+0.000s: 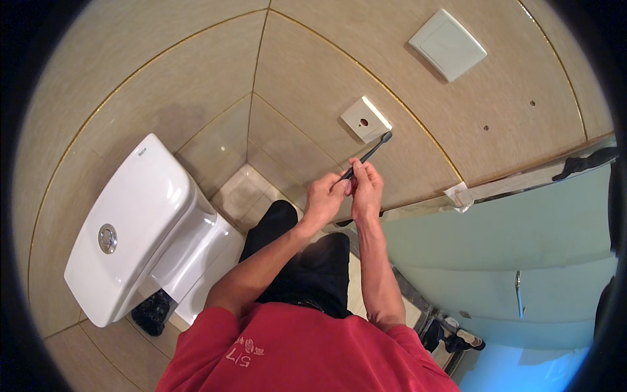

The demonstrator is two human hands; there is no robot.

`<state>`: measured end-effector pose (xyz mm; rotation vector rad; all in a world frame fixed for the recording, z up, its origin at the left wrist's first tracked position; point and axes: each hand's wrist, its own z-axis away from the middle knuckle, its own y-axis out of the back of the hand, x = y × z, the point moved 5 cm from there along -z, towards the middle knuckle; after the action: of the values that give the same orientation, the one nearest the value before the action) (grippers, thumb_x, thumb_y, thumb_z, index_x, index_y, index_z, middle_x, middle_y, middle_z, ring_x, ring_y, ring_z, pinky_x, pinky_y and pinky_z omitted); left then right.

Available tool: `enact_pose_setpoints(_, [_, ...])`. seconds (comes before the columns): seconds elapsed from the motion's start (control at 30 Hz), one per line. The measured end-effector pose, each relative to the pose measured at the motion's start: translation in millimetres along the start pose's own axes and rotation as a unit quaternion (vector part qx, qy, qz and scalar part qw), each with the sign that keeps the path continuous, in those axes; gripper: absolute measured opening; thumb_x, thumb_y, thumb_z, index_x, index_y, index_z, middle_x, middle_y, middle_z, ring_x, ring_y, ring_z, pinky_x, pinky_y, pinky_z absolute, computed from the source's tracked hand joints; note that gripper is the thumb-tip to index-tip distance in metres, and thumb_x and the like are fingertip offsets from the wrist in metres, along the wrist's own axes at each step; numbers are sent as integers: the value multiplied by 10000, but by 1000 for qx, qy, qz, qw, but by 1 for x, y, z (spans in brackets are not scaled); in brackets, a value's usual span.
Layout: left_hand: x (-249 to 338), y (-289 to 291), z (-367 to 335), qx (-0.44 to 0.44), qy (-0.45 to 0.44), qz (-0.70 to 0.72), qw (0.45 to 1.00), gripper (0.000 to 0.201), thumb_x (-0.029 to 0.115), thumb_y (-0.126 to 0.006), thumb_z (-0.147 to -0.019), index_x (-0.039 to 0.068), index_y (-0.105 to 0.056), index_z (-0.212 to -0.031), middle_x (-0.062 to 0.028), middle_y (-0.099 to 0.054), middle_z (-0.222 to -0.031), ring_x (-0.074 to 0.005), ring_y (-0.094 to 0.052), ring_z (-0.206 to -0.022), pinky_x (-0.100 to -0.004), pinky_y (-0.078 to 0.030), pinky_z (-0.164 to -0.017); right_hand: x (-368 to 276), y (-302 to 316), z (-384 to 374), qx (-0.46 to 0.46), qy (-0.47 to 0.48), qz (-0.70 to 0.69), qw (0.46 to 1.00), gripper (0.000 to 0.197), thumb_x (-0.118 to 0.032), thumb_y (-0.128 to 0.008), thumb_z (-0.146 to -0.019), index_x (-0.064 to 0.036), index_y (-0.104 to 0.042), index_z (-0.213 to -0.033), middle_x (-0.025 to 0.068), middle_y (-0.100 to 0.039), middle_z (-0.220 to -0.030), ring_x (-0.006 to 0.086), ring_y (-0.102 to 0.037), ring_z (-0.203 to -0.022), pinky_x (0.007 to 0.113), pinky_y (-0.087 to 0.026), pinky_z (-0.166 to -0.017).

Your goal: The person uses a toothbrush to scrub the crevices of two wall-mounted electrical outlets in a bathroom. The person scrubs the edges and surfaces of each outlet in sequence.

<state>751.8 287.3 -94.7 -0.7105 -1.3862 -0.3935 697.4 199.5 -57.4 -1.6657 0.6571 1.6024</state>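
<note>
Brush (371, 154), slim, black, toothbrush-like, slants up to the lower right edge of the holed wall plate (363, 111); left hand (325, 196) pinches its lower handle; right hand (367, 188) pinches alongside, likely for steadiness.

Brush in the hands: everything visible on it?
The brush is black and plastic-looking, with a slim handle and small head. It slants up to the right, held by the left hand and right hand, which hide part of it. The head is at the white wall plate's lower right corner; contact and bristles are unclear.
</note>
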Motion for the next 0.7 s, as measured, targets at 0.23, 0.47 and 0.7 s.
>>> enact_pose_setpoints(0.23, [-23, 3, 5, 38, -4, -8, 999, 188, 140, -567, -849, 0, -609, -731, -41, -575, -583, -101, -514, -546, -287, -419, -516, 21, 4, 4, -13, -28, 7, 999, 209, -221, -536, -942, -28, -615, -951, 45, -619, -706, 57, -426, -482, 209, -335, -444])
enact_pose_setpoints(0.47, [-7, 0, -2, 20, -14, 32, 999, 180, 135, -560, -853, 2, -611, -743, -36, -563, -580, -97, -513, -550, -283, -420, -518, 8, 2, -3, -11, 3, 2, 1000, 211, -224, -537, -942, -29, -617, -957, 40, -622, -710, 56, -419, -471, 210, -333, -438])
enact_pose_setpoints(0.7, [-22, 3, 7, 33, 17, -6, 999, 176, 137, -558, -852, 4, -613, -750, -35, -567, -587, -96, -514, -551, -281, -422, -523, 20, 3, 0, -13, -28, 4, 1000, 202, -214, -543, -938, -27, -619, -947, 41, -614, -696, 59, -424, -471, 209, -330, -435])
